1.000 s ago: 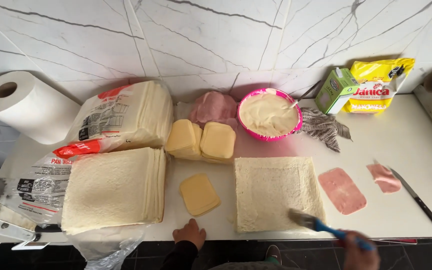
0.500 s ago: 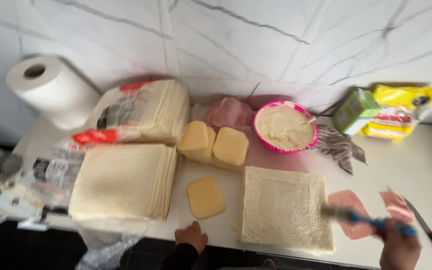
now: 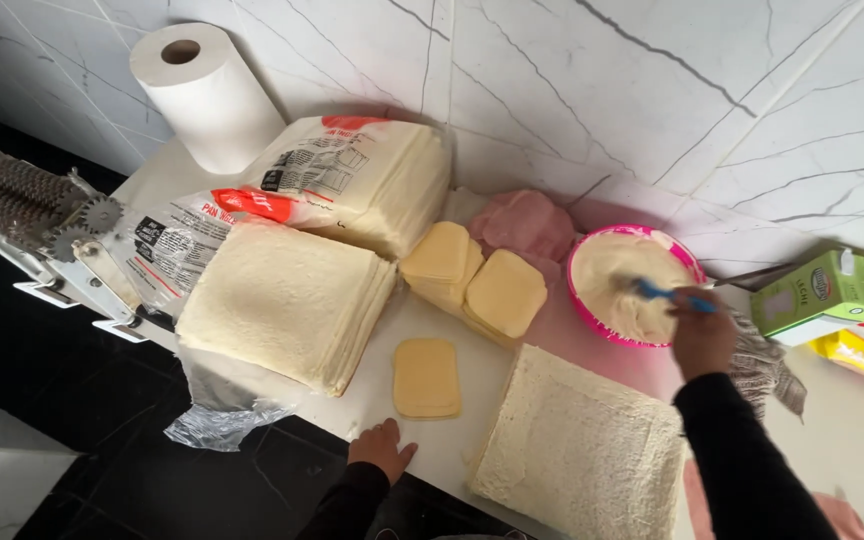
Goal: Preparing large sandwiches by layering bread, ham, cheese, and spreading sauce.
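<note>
- Right hand [image 3: 702,335] closed around a blue-handled brush [image 3: 664,293], its tip in the pink bowl [image 3: 592,318].
- Left hand [image 3: 382,447] flat, fingers together, on the desk [image 3: 452,440] left of the bowl, just below a cheese slice [image 3: 426,377].

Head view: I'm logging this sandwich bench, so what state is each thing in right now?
Pink bowl: nearly full of pale spread.
Blue-handled tool: tip dipped in the spread, gripped by right hand.
Left hand: flat on the counter edge, holding nothing.
Bread sheet: laid flat, bare.
Single cheese slice: lying alone.
Front bread stack: unwrapped on its opened bag.
Rear bread pack: in its wrapper.
Paper towel roll: upright.
</note>
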